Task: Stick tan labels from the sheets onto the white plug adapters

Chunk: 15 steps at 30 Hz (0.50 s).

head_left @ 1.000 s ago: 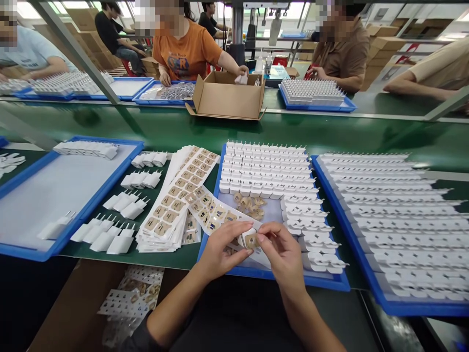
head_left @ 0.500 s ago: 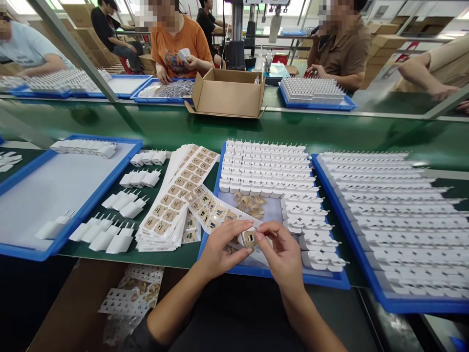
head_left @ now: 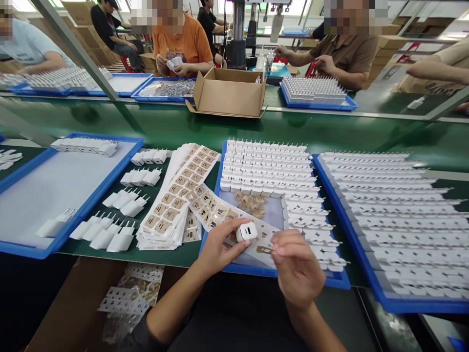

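My left hand [head_left: 219, 247] grips a white USB charger plug [head_left: 246, 231] between thumb and fingers, its port face turned up toward me. To the right, my right hand [head_left: 298, 264] pinches a small tan sticker [head_left: 264, 250], apart from the charger. Under my hands a sheet of tan stickers [head_left: 216, 211] lies partly over the blue tray [head_left: 273, 208]. Rows of white chargers [head_left: 269, 164] fill the tray's back and right side, prongs up. A little heap of loose tan pieces [head_left: 252, 203] rests inside it.
A stack of sticker sheets [head_left: 164, 205] and groups of chargers [head_left: 112, 232] lie left of the tray. Another blue tray [head_left: 10, 230] stands far left, and a full tray of chargers [head_left: 399, 225] at right. Across the green belt [head_left: 157, 124] are an open cardboard box [head_left: 229, 95] and co-workers.
My right hand has moved right, away from the charger, with the tan sticker in its fingers. The charger's face, tan before, now shows white with a dark port.
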Tool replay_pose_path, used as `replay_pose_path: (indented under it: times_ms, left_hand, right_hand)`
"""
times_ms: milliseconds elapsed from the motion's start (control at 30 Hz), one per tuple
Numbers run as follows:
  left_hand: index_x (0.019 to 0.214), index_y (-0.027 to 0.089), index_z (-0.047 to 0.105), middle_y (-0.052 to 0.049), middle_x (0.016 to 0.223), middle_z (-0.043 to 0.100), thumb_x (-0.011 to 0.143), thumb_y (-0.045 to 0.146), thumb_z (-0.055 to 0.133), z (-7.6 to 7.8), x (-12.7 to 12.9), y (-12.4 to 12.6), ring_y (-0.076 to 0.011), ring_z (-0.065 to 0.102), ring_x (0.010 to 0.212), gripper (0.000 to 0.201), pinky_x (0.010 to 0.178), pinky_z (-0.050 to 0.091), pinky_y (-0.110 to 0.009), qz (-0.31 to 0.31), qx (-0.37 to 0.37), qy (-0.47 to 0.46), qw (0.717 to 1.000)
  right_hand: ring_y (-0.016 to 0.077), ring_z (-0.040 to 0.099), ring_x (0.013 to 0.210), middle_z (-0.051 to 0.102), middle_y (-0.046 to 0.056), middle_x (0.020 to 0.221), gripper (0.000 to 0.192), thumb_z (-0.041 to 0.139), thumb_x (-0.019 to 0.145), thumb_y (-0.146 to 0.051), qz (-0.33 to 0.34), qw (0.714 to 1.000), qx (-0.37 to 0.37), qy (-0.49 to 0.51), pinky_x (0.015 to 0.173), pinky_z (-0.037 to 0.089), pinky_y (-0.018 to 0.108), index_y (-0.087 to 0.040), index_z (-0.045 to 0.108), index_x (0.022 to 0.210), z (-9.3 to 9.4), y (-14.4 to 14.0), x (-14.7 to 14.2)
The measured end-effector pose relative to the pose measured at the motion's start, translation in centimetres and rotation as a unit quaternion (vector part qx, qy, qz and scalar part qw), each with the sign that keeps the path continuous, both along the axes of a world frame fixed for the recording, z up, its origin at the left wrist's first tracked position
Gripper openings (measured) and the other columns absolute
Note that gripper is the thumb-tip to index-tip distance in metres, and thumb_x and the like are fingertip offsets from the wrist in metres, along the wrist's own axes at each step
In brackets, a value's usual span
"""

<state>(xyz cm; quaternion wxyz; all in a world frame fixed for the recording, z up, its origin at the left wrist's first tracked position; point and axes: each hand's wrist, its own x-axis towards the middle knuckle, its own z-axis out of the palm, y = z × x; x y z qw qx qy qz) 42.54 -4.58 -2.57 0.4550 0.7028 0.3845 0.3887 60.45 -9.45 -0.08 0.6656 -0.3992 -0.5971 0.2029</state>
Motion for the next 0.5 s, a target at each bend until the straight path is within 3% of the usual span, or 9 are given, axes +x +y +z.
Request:
replay_pose_path:
  times_ms: [100, 200, 500]
  left_hand:
    - [0.127, 0.022, 0.067, -0.010, 0.122, 0.075, 0.090, 0.034, 0.071, -0.1, 0.0, 0.0, -0.0246, 0.071, 0.101, 0.039, 0.084, 0.055, -0.032, -0.018, 0.023, -0.008, 1.000]
    - [0.131, 0.024, 0.064, -0.010, 0.127, 0.073, 0.090, 0.031, 0.070, -0.1, 0.1, 0.1, -0.0268, 0.068, 0.116, 0.042, 0.098, 0.052, -0.037, -0.043, 0.068, -0.016, 0.997]
    - [0.134, 0.025, 0.063, -0.011, 0.128, 0.073, 0.090, 0.031, 0.071, 0.0, 0.2, 0.1, -0.0285, 0.068, 0.117, 0.045, 0.102, 0.052, -0.041, -0.044, 0.095, -0.009, 0.994]
  right_hand:
    - [0.0227, 0.064, 0.086, 0.066, 0.003, 0.082, 0.009, 0.068, 0.093, -0.019, 0.044, 0.991, -0.112, 0.063, 0.080, 0.053, 0.039, -0.028, 0.070, 0.094, 0.2, 0.6, 0.5]
    - [0.0200, 0.064, 0.089, 0.067, 0.002, 0.087, 0.003, 0.072, 0.092, -0.027, 0.100, 0.964, -0.226, 0.100, 0.080, 0.053, 0.032, -0.026, 0.070, 0.089, -0.3, 1.4, 0.6]
    - [0.0188, 0.064, 0.085, 0.067, 0.002, 0.085, 0.012, 0.074, 0.090, -0.035, 0.098, 0.953, -0.258, 0.124, 0.078, 0.054, 0.029, -0.024, 0.070, 0.088, -0.9, 1.7, 0.1]
